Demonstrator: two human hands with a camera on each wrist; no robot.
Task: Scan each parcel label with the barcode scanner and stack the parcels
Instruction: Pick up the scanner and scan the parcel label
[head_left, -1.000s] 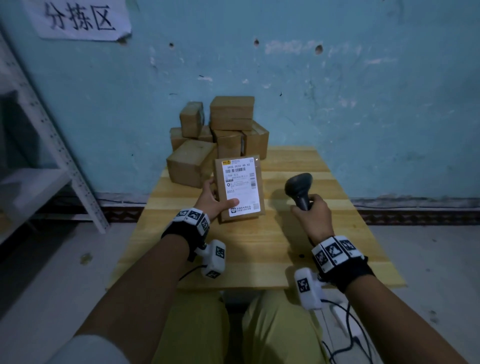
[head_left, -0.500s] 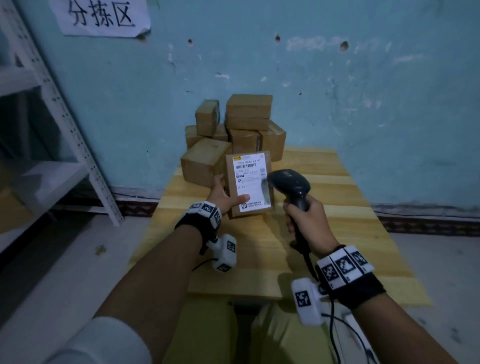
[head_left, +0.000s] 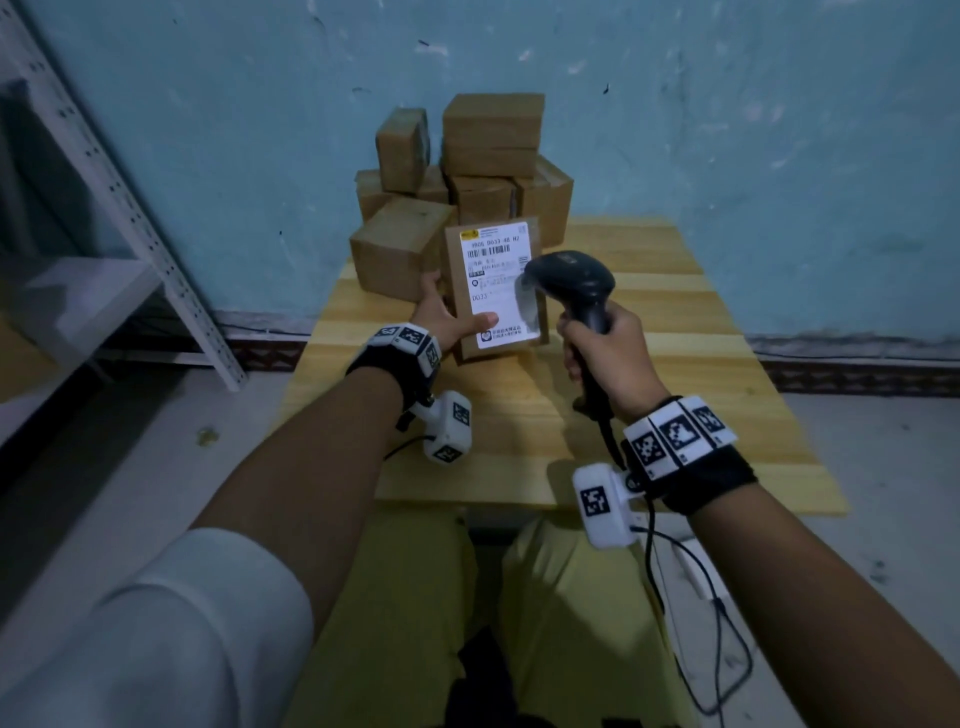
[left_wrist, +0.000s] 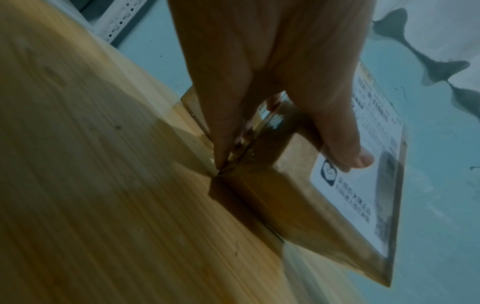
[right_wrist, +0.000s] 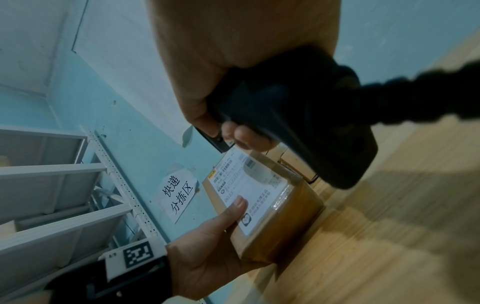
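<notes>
On table, parcel between left fingers

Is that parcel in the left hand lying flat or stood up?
Stood up: the parcel rests on its lower edge on the table, label facing the person.

Scanner head overlaps right part of label; its window faces away, unseen. Small print on label too fine to read. Left hand fingers hidden behind parcel; rear boxes partly covered.
</notes>
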